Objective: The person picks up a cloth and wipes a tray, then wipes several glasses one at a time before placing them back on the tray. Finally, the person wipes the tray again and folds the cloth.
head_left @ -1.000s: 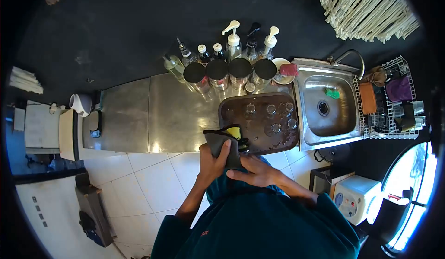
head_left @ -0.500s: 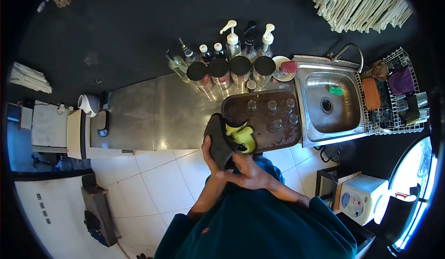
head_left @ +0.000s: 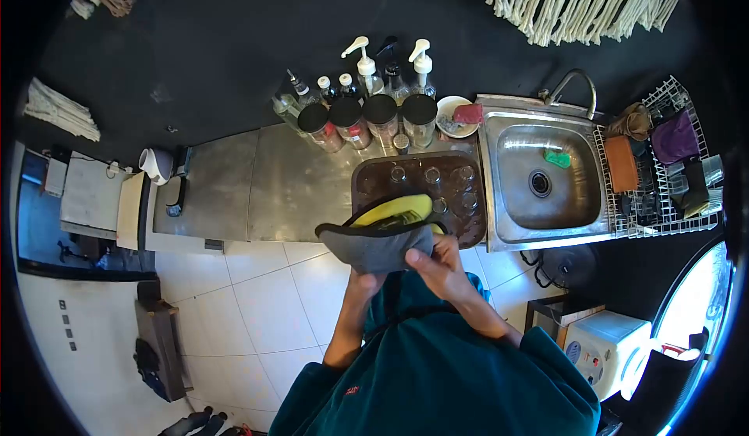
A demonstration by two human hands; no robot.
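Note:
A dark grey item with a black edge and a yellow-green inside, perhaps a pouch or cap (head_left: 374, 250), is held over the front edge of the brown tray (head_left: 363, 186). My left hand (head_left: 365, 281) grips it from below, its fingers mostly hidden behind the grey side. On the right end, my right hand (head_left: 438, 268) holds it, thumb on the grey face. Several upturned clear glasses (head_left: 433, 174) stand on the wet tray behind it.
Black-lidded jars (head_left: 380, 116), pump bottles (head_left: 366, 69) and a bowl (head_left: 456, 117) line the wall. To the right are a sink (head_left: 546, 178) with a green sponge (head_left: 557, 158) and a wire rack (head_left: 663, 155). The steel counter (head_left: 296, 186) extends left.
The grey item has turned from a steep slant to nearly level, its yellow-green opening now facing up and away. Both hands have moved apart along it. The whole view has shifted slightly.

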